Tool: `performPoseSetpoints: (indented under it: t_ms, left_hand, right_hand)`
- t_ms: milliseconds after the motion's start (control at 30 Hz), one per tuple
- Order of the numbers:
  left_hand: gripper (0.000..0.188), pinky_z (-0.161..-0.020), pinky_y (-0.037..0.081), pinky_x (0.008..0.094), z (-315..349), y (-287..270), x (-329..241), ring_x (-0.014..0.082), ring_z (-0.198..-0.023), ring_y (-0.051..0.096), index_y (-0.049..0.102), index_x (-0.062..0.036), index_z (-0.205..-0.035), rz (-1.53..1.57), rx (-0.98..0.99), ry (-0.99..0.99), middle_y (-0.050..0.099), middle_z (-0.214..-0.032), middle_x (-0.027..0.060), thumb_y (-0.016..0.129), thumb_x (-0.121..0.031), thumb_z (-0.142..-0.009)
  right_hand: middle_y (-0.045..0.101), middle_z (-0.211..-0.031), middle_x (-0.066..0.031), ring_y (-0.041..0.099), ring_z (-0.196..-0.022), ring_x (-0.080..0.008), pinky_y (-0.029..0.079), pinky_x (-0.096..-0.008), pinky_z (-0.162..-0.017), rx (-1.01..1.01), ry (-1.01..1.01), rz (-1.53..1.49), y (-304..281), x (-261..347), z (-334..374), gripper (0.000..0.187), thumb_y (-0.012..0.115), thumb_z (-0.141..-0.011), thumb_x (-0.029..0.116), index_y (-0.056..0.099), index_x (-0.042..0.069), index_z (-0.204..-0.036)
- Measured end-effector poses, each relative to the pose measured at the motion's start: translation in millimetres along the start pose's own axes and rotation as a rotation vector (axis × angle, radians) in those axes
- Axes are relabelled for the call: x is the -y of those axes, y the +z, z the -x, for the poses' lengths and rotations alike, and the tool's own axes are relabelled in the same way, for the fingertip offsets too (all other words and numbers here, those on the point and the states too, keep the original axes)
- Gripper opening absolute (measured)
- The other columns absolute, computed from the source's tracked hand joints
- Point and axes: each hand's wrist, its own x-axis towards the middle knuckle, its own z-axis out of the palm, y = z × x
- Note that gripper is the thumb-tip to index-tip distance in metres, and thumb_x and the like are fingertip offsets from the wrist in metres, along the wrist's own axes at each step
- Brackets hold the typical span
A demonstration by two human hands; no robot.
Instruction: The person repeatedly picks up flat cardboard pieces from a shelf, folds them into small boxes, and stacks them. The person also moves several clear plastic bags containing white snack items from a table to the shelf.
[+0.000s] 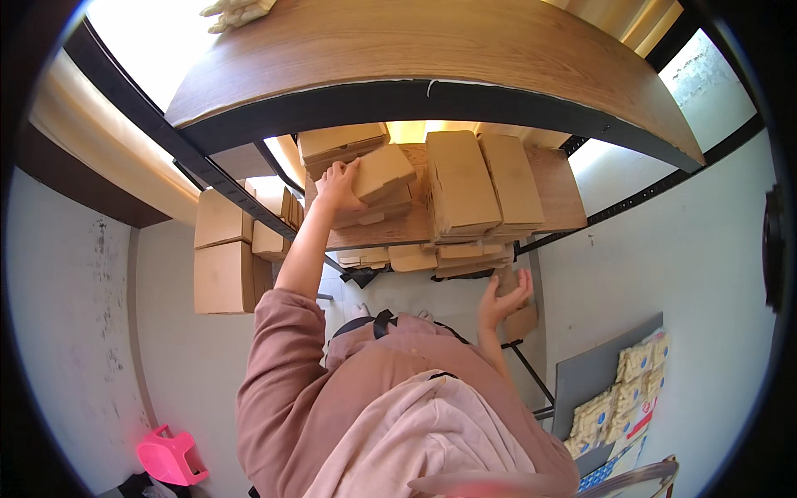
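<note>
My left hand (pixel 339 187) reaches onto the middle shelf and grips the left end of a brown cardboard box (pixel 384 173). That box lies tilted on top of another flat box (pixel 378 207). Behind it sits a further carton (pixel 342 141). My right hand (pixel 503 300) hangs lower, in front of the shelf's right part. Its fingers are apart and slightly curled, with nothing in them. Nearest above it stand two stacks of boxes, a taller one (pixel 462 178) and one beside it (pixel 511 178).
A wooden upper shelf (pixel 432 41) with a black metal edge overhangs the middle shelf (pixel 560 187). More flat cartons (pixel 413 258) lie below. Boxes (pixel 224 274) are stacked at the left. A pink plastic stool (pixel 172 455) and a grey board (pixel 573 373) bearing packed bags stand lower down.
</note>
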Motion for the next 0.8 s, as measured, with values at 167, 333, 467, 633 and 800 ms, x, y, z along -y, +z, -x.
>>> performPoseSetpoints:
  t_ms: [167, 333, 467, 633, 800]
  left_hand:
    - [0.094, -0.100, 0.034, 0.0426, 30.2, -24.2, -7.5, 0.0321, -0.122, 0.037, 0.027, -0.0106, -0.137, 0.621, -0.040, 0.053, 0.037, -0.131, 0.0166, 0.073, -0.036, -0.059]
    - [0.068, -0.096, 0.039, 0.0395, 78.8, 11.4, -10.4, 0.0258, -0.113, 0.049, 0.035, -0.0003, -0.130, 1.697, 0.401, -0.189, 0.047, -0.125, 0.0168, 0.056, -0.033, -0.075]
    - [0.061, -0.095, 0.040, 0.0394, 97.8, 30.7, -41.0, 0.0259, -0.111, 0.050, 0.038, 0.0010, -0.127, 2.085, 0.354, 0.149, 0.049, -0.124, 0.0151, 0.049, -0.032, -0.077]
    - [0.060, -0.097, 0.038, 0.0399, 107.1, 18.5, -75.1, 0.0269, -0.115, 0.046, 0.035, -0.0008, -0.128, 2.222, 0.307, 0.229, 0.046, -0.126, 0.0150, 0.048, -0.029, -0.076]
    - [0.060, -0.099, 0.036, 0.0407, 108.0, -5.6, -95.7, 0.0254, -0.120, 0.041, 0.020, -0.0053, -0.136, 2.102, 0.069, 0.183, 0.037, -0.132, 0.0141, 0.045, -0.012, -0.081]
  right_hand:
    - [0.041, -0.122, -0.0183, 0.040, -0.114, -0.0355, 0.032, -0.0438, -0.095, 0.231, -0.268, -0.138, 10.6, 35.5, 7.5, 0.044, 0.064, -0.074, 0.008, 0.047, 0.002, -0.114]
    - [0.036, -0.128, -0.0206, 0.037, -0.118, -0.0375, 0.033, -0.0446, -0.096, 0.654, -0.298, -0.337, 30.6, 110.1, -3.6, 0.069, 0.075, -0.066, 0.031, 0.045, 0.005, -0.122]
    - [0.029, -0.132, -0.0239, 0.033, -0.121, -0.0392, 0.031, -0.0464, -0.097, 0.737, -0.289, -0.387, 32.7, 154.5, -6.6, 0.091, 0.080, -0.056, 0.040, 0.038, 0.006, -0.129]
    - [0.027, -0.133, -0.0249, 0.031, -0.122, -0.0411, 0.031, -0.0474, -0.097, 0.613, -0.334, -0.260, 31.7, 164.1, -13.6, 0.097, 0.082, -0.051, 0.034, 0.035, 0.009, -0.132]
    - [0.027, -0.133, -0.0243, 0.030, -0.122, -0.0399, 0.032, -0.0480, -0.095, 0.485, -0.362, -0.227, 27.6, 157.5, -25.5, 0.093, 0.083, -0.049, 0.031, 0.039, 0.012, -0.130]
